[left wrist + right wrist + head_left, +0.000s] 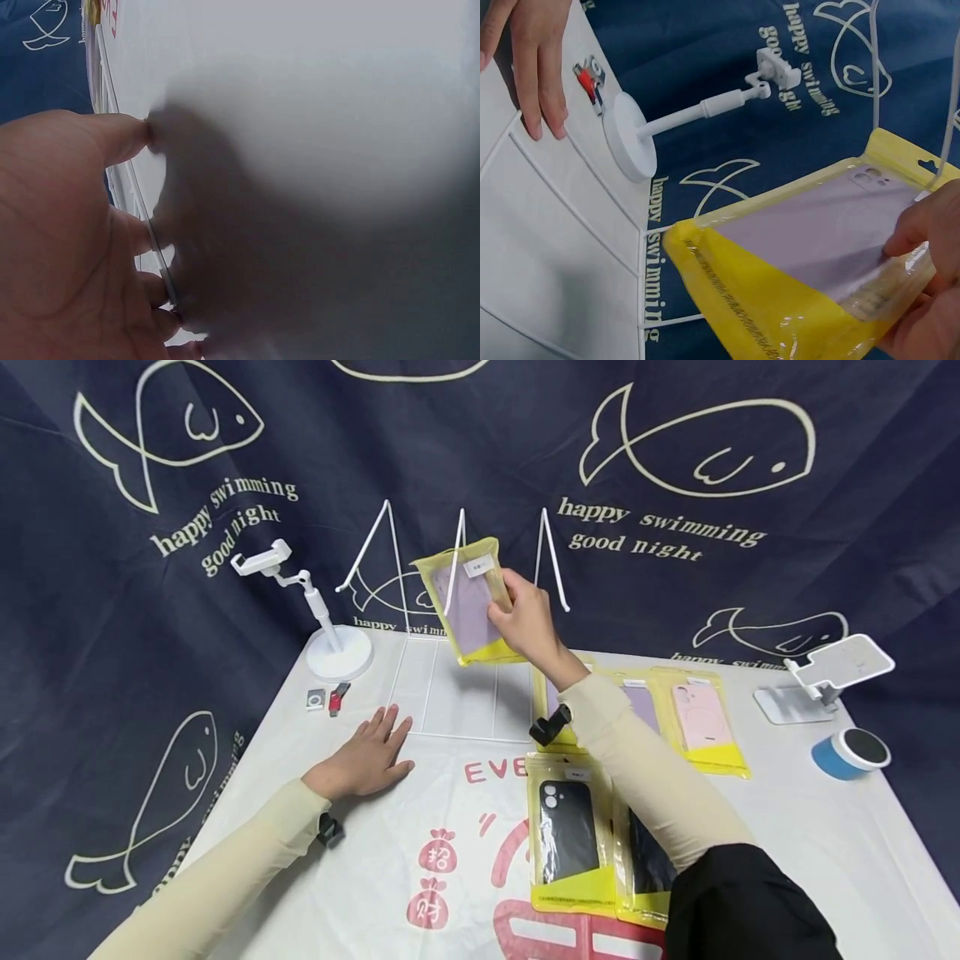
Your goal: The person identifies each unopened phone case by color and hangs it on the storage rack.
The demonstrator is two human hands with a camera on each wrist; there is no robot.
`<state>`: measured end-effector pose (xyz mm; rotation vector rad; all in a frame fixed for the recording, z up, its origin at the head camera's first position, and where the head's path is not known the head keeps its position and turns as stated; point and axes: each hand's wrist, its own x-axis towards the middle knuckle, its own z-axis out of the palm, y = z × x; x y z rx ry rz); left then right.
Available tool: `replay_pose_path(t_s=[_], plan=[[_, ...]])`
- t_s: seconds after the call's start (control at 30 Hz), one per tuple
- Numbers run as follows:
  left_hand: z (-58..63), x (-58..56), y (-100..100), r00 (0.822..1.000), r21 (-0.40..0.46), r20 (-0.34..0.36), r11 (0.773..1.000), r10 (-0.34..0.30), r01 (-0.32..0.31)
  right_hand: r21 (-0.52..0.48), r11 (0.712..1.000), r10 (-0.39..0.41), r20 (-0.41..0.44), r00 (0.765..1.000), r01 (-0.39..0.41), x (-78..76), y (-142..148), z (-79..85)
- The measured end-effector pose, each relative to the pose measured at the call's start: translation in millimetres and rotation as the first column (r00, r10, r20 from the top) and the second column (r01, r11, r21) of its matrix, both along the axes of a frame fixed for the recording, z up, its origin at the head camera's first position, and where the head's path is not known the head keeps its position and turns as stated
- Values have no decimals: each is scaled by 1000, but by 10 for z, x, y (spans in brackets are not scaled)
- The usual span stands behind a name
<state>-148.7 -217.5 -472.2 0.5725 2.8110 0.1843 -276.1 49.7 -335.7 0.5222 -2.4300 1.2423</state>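
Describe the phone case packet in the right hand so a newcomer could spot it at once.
Start at the white-covered table, at whose far edge stands a white wire rack. At the rack's middle prong, the right hand holds up a purple phone case packet with yellow edges. It alone is raised; the other packets lie on the table.

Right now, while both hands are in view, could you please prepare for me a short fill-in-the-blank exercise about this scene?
1. The person holds the raised packet in the ____ hand.
2. The fingers of the left hand hold ____.
3. The phone case lying farthest right on the table is coloured ____.
4. The outline drawings on the dark cloth show ____.

Missing words: right; nothing; pink; fish.
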Motion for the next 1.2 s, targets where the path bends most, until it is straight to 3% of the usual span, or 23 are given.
replay_pose_path(t_s=[0.4, 0.67, 1.2], plan=[[2, -16, 4, 1000, -4, 2, 1000, -12, 12, -37, 994, -105, -79, 991, 102, -343, -125, -5], [7, 7, 10, 1000, 0, 17, 1000, 4, -4, -30, 989, -144, -48, 988, 143, -500, -161, 19], [18, 17, 24, 1000, 26, 2, 1000, 10, -10, 36, 976, -218, 54, 974, 216, -498, -127, -34]])
